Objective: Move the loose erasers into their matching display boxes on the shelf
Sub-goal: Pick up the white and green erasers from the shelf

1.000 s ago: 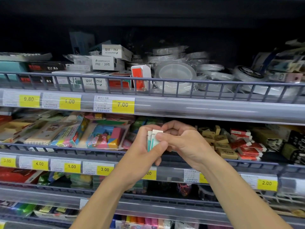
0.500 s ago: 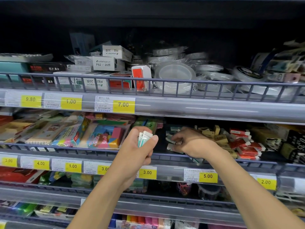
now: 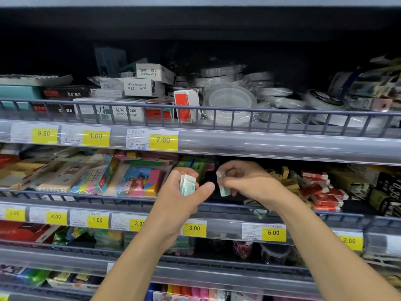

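Note:
My left hand (image 3: 178, 198) holds a small stack of white-and-teal erasers (image 3: 187, 184) upright in front of the middle shelf. My right hand (image 3: 245, 183) is just to its right and pinches another white-and-teal eraser (image 3: 223, 190), lifted above the shelf rail. Loose red-and-white erasers (image 3: 321, 192) and tan erasers (image 3: 288, 181) lie scattered on the shelf to the right of my right hand. A green display box (image 3: 193, 165) stands behind my left hand, partly hidden.
A wire rail (image 3: 86, 197) fronts the middle shelf. Colourful packaged eraser sets (image 3: 134, 181) fill its left part, dark boxes (image 3: 386, 192) its right end. The upper shelf holds white boxes (image 3: 143, 88) and tape rolls (image 3: 230, 103). Yellow price tags (image 3: 273, 232) line the edges.
My right hand reached down into the shelf to the right, took an eraser and has come back up toward my left hand, which stayed near the rail with its stack.

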### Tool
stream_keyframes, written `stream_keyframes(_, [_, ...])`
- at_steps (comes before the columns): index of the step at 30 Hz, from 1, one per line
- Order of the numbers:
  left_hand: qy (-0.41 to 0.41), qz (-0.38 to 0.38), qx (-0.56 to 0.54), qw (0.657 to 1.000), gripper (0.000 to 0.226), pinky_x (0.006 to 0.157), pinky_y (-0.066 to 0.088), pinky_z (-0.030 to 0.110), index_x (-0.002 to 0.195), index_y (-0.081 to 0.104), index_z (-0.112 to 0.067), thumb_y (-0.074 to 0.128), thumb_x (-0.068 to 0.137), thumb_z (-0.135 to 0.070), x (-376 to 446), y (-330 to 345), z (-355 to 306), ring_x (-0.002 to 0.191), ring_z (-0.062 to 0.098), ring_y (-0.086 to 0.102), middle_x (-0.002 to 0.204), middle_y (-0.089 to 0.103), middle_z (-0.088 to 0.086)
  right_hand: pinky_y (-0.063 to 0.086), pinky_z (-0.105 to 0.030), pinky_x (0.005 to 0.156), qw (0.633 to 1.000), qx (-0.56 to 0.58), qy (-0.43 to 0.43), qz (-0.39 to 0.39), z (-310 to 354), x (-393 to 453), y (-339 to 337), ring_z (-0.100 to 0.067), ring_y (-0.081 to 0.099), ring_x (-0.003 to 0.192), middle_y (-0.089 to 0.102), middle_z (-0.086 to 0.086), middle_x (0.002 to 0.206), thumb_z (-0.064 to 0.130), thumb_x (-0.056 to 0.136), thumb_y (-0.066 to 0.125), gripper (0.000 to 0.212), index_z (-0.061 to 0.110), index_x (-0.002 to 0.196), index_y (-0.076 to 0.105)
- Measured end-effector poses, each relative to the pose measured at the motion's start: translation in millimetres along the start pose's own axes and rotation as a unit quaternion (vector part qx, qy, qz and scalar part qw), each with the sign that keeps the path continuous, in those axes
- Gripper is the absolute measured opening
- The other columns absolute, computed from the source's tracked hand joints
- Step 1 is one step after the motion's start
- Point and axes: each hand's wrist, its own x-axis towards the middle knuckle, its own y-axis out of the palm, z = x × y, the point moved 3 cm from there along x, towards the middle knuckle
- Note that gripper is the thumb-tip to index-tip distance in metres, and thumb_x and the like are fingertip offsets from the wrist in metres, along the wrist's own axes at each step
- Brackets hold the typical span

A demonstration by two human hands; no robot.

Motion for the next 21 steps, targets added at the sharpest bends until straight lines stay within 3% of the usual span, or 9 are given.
stream_keyframes(2, [0.010,-0.002,0.059,0.998,0.053,0.065,0.053,0.024,0.096,0.061,-0.049,0.088,0.053,-0.063,-1.9,-0.6,-1.3,0.073,0.005,0.060,0.094,0.062,-0.008,0.055,-0.031,0.061,0.978,0.207,-0.008,0.032,7.9,-13.1,3.8,-0.020,0.063,0.067,0.067,-0.009,0.083,0.006,0.086,0.075,0.021,0.005,0.105,0.066])
stream_keyframes(4, [0.023,0.005,0.111,0.994,0.061,0.069,0.057,0.024,0.100,0.057,-0.050,0.089,0.051,-0.066,-4.4,1.8,-2.9,0.076,0.000,0.061,0.102,0.062,-0.006,0.056,-0.029,0.064,0.963,0.262,-0.012,0.066,14.6,-24.1,8.2,-0.019,0.066,0.069,0.069,-0.008,0.080,0.008,0.083,0.078,0.026,0.001,0.105,0.066])
stream_keyframes(7, [0.040,0.022,0.139,0.989,0.058,0.065,0.056,0.026,0.101,0.053,-0.043,0.087,0.059,-0.063,-7.8,9.7,-5.4,0.072,0.004,0.057,0.092,0.065,-0.010,0.055,-0.025,0.068,0.976,0.206,-0.019,0.074,20.6,-29.7,14.3,-0.014,0.069,0.075,0.072,-0.004,0.082,0.017,0.079,0.083,0.032,0.006,0.105,0.070])
stream_keyframes(9, [0.056,0.034,0.133,0.989,0.046,0.056,0.050,0.022,0.098,0.052,-0.039,0.085,0.068,-0.050,-9.0,15.3,-7.2,0.065,0.003,0.054,0.078,0.062,-0.015,0.057,-0.028,0.068,0.983,0.168,-0.033,0.062,22.5,-29.9,17.0,-0.015,0.069,0.076,0.071,-0.005,0.082,0.017,0.078,0.085,0.029,0.008,0.101,0.071])
stream_keyframes(12, [0.080,0.038,0.155,0.984,0.035,0.052,0.044,0.017,0.095,0.049,-0.039,0.078,0.082,-0.025,-8.0,19.3,-7.7,0.060,-0.001,0.050,0.074,0.061,-0.021,0.061,-0.037,0.072,0.985,0.153,-0.049,0.057,23.2,-30.8,19.2,-0.019,0.070,0.076,0.070,-0.005,0.080,0.022,0.070,0.090,0.034,0.011,0.095,0.071])
stream_keyframes(14, [0.090,0.043,0.155,0.983,0.031,0.050,0.041,0.016,0.095,0.048,-0.038,0.070,0.087,-0.018,-7.5,19.6,-7.5,0.058,-0.001,0.048,0.072,0.060,-0.022,0.061,-0.036,0.069,0.983,0.161,-0.056,0.069,23.4,-31.1,18.2,-0.022,0.072,0.075,0.072,-0.005,0.079,0.023,0.069,0.091,0.036,0.011,0.096,0.071])
stream_keyframes(17, [0.073,0.038,0.099,0.992,0.025,0.056,0.048,0.022,0.103,0.054,-0.041,0.069,0.091,-0.026,-8.2,17.9,-7.9,0.061,0.004,0.054,0.077,0.063,-0.017,0.059,-0.035,0.070,0.975,0.195,-0.052,0.089,21.0,-28.1,13.2,-0.027,0.073,0.080,0.075,-0.012,0.086,0.023,0.075,0.087,0.039,0.012,0.108,0.069])
stream_keyframes(21, [0.038,0.018,0.055,0.998,0.024,0.061,0.056,0.028,0.102,0.064,-0.037,0.072,0.095,-0.016,-8.9,11.0,-6.3,0.057,0.011,0.059,0.091,0.061,-0.001,0.059,-0.034,0.072,0.996,0.085,0.002,-0.014,2.1,-8.0,-8.7,-0.019,0.070,0.077,0.076,-0.002,0.088,0.028,0.078,0.084,0.030,0.023,0.104,0.071])
